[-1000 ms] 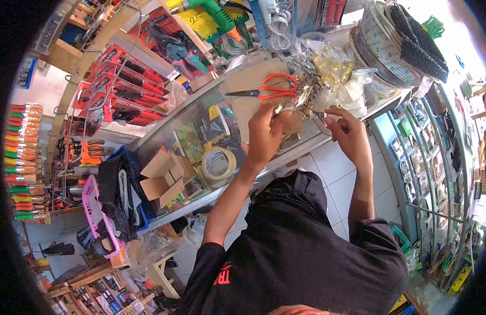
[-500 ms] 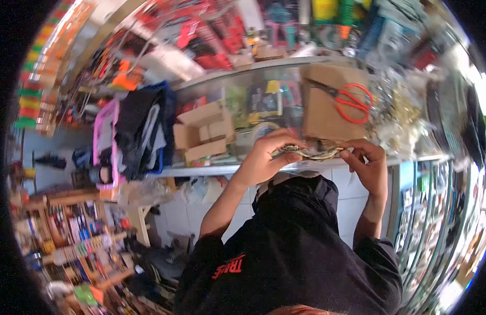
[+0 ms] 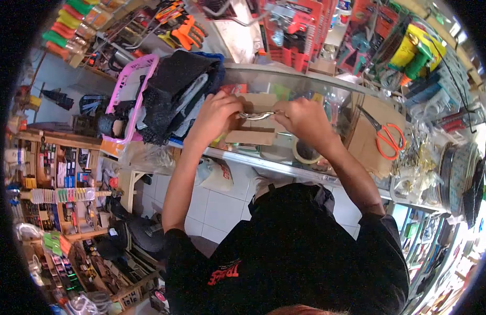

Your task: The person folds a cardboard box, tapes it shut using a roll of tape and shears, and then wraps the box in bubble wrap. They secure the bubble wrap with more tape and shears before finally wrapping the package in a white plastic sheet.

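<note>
A thin, curved bundle of shiny, pale metallic strands (image 3: 256, 116) stretches between my two hands; its exact kind I cannot make out. My left hand (image 3: 215, 116) is closed on one end with the fingertips, and my right hand (image 3: 307, 122) pinches the other. Directly below, an open cardboard box (image 3: 250, 138) rests on the glass counter (image 3: 253, 159), partly covered by my hands. A roll of tape (image 3: 305, 153) lies beside the box, under my right wrist.
Orange-handled scissors (image 3: 391, 142) lie on a flat cardboard piece (image 3: 362, 137) to the right. Clear plastic bags (image 3: 418, 157) crowd the counter's right end. A pink basket (image 3: 128, 100) and folded dark cloth (image 3: 174, 86) stand at the left. Packaged tools (image 3: 295, 31) hang behind.
Both hands have moved left and farther out, carrying the strand bundle from the counter's front edge to above the cardboard box. The head view has turned.
</note>
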The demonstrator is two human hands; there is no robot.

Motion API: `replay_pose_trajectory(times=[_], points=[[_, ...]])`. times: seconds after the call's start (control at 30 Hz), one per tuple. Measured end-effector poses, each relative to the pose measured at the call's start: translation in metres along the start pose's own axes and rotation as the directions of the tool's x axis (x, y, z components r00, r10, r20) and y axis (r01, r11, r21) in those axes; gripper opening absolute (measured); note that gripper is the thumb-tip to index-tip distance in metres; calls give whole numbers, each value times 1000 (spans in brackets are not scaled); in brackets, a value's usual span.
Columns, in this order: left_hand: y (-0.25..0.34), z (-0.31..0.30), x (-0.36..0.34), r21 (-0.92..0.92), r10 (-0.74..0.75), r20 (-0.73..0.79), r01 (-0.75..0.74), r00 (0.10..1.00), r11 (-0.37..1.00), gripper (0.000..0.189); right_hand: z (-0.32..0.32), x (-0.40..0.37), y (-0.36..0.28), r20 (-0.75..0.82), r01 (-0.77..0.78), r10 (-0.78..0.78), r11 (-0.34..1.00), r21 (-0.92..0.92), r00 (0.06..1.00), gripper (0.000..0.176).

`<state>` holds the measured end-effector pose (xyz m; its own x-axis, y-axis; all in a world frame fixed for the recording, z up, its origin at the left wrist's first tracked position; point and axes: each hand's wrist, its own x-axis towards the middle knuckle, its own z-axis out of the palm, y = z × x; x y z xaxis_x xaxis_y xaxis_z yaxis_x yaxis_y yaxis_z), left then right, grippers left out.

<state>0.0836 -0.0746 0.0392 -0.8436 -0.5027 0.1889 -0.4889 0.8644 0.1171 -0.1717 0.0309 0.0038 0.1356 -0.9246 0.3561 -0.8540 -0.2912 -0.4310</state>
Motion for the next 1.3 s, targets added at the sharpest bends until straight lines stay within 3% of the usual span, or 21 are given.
replay_pose_trajectory(times=[0.17,0.27,0.3,0.33,0.43,0.5,0.73,1.0,1.1,1.2,1.3], points=[[-24,33,3,60,42,80,-47,996,997,23,23,20,17,153,9,-5,1000,-25,988,23],[-18,39,7,104,45,67,-52,997,993,25,12,22,17,182,-5,-3,999,43,983,26],[-14,39,9,72,71,-34,-68,997,995,17,7,24,16,197,-26,17,999,40,980,27],[-14,40,11,90,49,-21,-47,999,995,17,2,24,16,211,-46,37,998,37,977,29],[-16,48,15,112,8,-7,-8,1000,994,16,-13,15,10,145,-132,133,991,-20,980,29],[-14,58,15,78,7,-37,-4,999,997,17,-21,12,9,163,-198,185,978,67,969,28],[-11,87,11,198,-111,131,83,985,977,14,-25,-6,20,158,-357,330,913,199,931,29],[-9,90,26,270,-87,189,33,978,962,15,-17,-14,31,188,-383,351,907,173,917,29],[-15,87,19,130,-87,236,57,968,990,15,-20,-14,30,251,-423,382,896,136,890,32],[7,22,-2,-319,-108,30,111,994,941,19,-25,-21,30,306,-432,390,898,86,869,36],[2,-5,-43,-378,-240,-168,162,956,912,50,-24,-35,36,292,-342,296,932,120,909,41]])
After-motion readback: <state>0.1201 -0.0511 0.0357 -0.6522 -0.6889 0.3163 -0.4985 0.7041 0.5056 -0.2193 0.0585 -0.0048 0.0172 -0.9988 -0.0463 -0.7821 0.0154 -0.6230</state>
